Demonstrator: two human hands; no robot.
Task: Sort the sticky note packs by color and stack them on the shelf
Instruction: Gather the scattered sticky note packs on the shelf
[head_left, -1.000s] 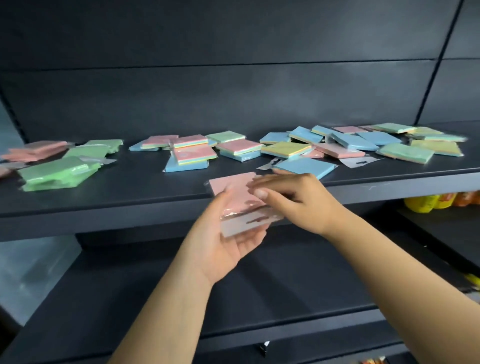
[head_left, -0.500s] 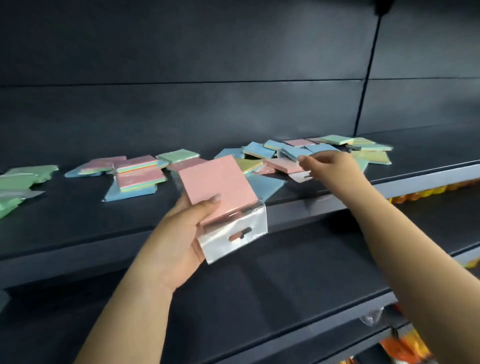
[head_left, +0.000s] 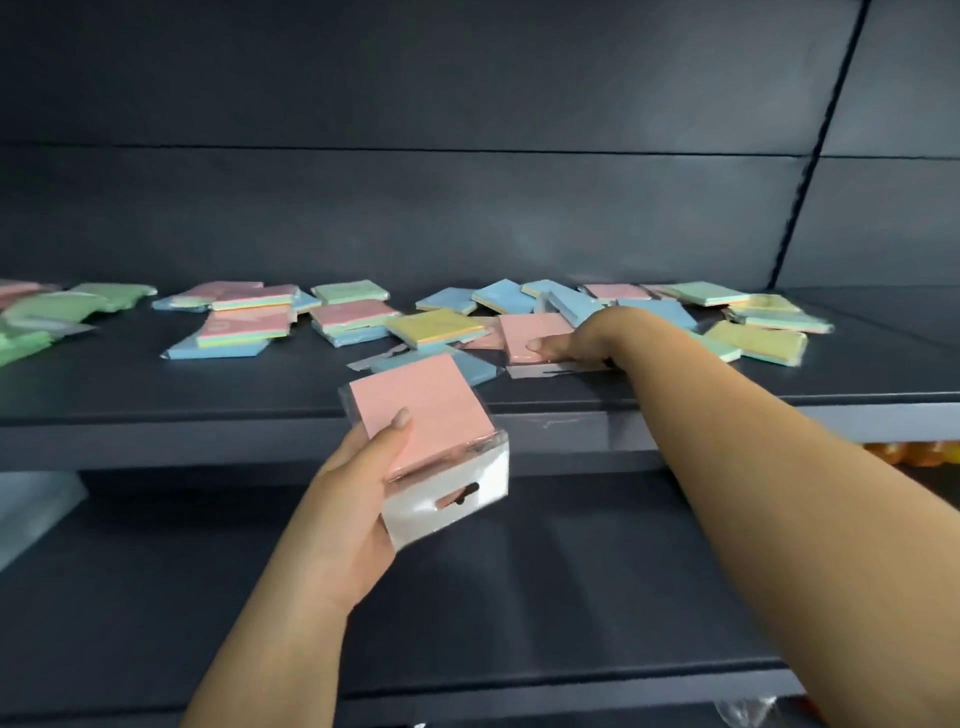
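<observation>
Our left hand (head_left: 358, 488) grips a pink pack (head_left: 421, 413) below the shelf (head_left: 260, 384) edge. Our right hand (head_left: 582, 340) pinches a second pink pack (head_left: 530, 332) lying among the loose packs there.

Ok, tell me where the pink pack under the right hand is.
Head view, right of centre: the pink pack lies on the shelf, gripped by the right hand, beside a yellow pack.

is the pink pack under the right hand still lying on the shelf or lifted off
Still lying flat on the shelf: the right hand pinches the pink pack, thumb on top.
</observation>
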